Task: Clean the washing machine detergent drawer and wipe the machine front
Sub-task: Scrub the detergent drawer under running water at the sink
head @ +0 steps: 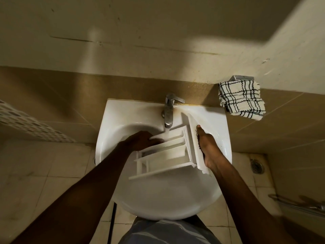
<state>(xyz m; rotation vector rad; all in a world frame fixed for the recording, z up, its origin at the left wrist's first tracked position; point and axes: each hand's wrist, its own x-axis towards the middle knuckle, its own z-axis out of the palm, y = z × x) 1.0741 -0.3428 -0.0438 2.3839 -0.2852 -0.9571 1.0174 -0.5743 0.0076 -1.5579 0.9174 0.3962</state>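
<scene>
Gripping drawer (165, 154) front with right hand (209, 150); holding its back end with left hand (140, 140); under running tap (169, 110), over sink (158, 199).

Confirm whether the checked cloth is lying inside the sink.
No, the checked cloth hangs from a wall holder to the right of the sink, outside the basin.

The lone head-worn camera looked steeply down, close over the sink (158, 199), its tap (169, 110) at twelve o'clock.
</scene>
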